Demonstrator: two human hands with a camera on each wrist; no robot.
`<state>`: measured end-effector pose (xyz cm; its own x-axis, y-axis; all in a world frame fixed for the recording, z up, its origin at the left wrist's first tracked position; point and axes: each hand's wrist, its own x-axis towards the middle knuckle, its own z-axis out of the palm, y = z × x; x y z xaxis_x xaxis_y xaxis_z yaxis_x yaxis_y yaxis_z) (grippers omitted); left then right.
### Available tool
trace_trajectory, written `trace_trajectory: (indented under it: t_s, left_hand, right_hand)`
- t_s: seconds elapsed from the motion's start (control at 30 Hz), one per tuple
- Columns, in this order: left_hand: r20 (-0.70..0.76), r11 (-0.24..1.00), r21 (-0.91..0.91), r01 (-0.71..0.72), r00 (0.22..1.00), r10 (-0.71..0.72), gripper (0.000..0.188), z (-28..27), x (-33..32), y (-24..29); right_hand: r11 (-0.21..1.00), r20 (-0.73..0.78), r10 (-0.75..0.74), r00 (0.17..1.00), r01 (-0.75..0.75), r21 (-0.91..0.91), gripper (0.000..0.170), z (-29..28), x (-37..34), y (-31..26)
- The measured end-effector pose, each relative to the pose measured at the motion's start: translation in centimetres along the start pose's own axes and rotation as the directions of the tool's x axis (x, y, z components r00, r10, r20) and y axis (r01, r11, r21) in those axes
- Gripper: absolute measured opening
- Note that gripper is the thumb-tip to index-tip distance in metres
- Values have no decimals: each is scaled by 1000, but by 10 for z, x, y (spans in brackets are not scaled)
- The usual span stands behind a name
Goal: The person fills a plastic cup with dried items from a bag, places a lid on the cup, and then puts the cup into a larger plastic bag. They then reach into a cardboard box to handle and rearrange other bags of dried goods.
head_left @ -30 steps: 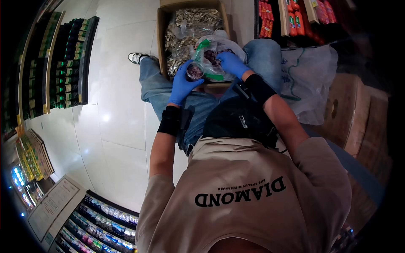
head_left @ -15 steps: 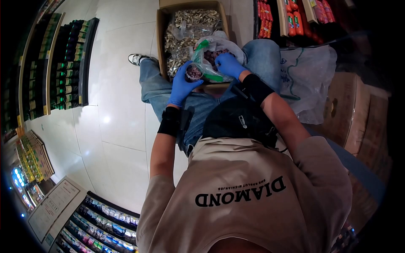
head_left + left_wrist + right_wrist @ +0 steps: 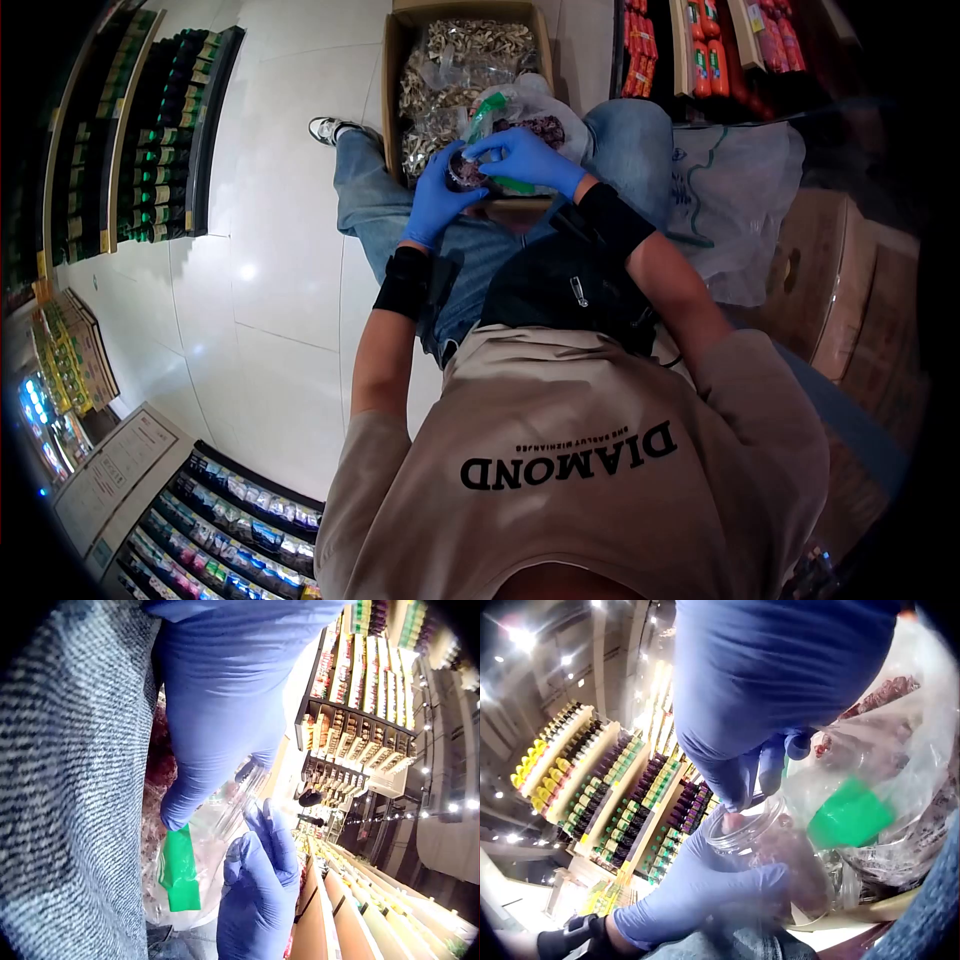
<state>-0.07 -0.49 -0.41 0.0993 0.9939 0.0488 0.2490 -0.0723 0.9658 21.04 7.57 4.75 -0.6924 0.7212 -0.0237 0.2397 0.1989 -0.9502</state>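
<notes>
My gloved left hand (image 3: 440, 198) holds a clear plastic jar (image 3: 806, 874) with dark reddish dried pieces in it, fingers curled round its side. Over the jar's mouth is my gloved right hand (image 3: 525, 160), its fingertips together right at the rim. A reddish piece (image 3: 733, 822) shows at those fingertips in the right wrist view. Just beyond the jar lies an opened clear plastic bag (image 3: 565, 110) of the same dark red pieces (image 3: 546, 130). A green strip (image 3: 851, 814) marks the bag.
A cardboard box (image 3: 395, 100) between my legs contains bags of dried, sliced mushrooms (image 3: 480, 40). To the right are a white plastic bag (image 3: 745, 190) and cardboard cartons (image 3: 815, 270). Shelves of bottles (image 3: 170, 140) stand left, red sausages (image 3: 710, 65) at upper right.
My right hand has moved left, out of the bag of dark red pieces to the jar's mouth. The left hand keeps its grip on the jar, nearly in place.
</notes>
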Motion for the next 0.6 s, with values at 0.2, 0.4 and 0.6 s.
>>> trace_trajectory:
  t_s: [0.2, 0.4, 0.6]
  left_hand:
    - [-18, 999, 54, -9, 1000, 10, 90, -1, 0, 4]
    - [-19, 994, 110, -19, 1000, 21, 90, -1, 1, 6]
    - [-12, 996, 81, -30, 999, 31, 88, 0, 1, 6]
  right_hand:
    - [992, -88, 121, 989, -124, -32, 24, -10, -4, 19]
    - [927, -372, -22, 928, -120, -356, 20, -20, -5, 85]
    - [692, -351, 13, 936, -262, -673, 39, -12, -8, 98]
